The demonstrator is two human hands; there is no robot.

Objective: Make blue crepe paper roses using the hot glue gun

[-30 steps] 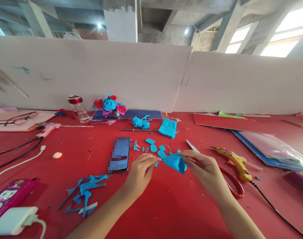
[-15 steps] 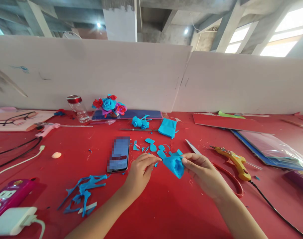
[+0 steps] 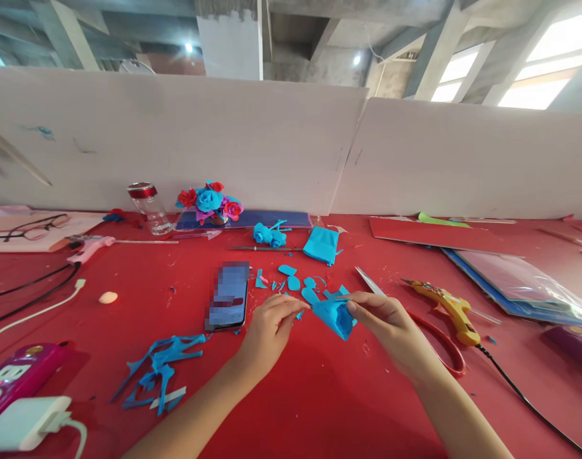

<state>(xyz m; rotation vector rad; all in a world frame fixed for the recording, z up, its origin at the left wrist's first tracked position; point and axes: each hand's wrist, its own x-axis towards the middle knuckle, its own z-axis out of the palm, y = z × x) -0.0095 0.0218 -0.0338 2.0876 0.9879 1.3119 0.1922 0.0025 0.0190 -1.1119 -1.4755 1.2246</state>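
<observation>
Between my hands is a blue crepe-paper flower (image 3: pixel 333 317), tilted, its cupped petals facing me and to the right. My left hand (image 3: pixel 266 328) pinches its narrow left end between thumb and fingertips. At its right edge, my right hand (image 3: pixel 391 331) holds a petal between thumb and index finger. Loose blue paper petals (image 3: pixel 294 283) lie just behind the flower on the red table (image 3: pixel 300 401). Close by my right hand are scissors (image 3: pixel 446 344) with red handles, partly hidden by that hand. A phone (image 3: pixel 228 296) lies beyond my left hand.
A yellow hot glue gun (image 3: pixel 446 306) with a black cord lies at right, a pink glue gun (image 3: pixel 92 247) at left. Blue paper scraps (image 3: pixel 164 370) lie near my left forearm. Farther back stand a glass bottle (image 3: pixel 150 210) and a paper-flower bunch (image 3: pixel 209 203), before a white partition (image 3: pixel 224 140).
My right thumb and fingers have shifted slightly up and left at the flower's edge, and its petals have turned a little. The left hand keeps its pinch almost unmoved.
</observation>
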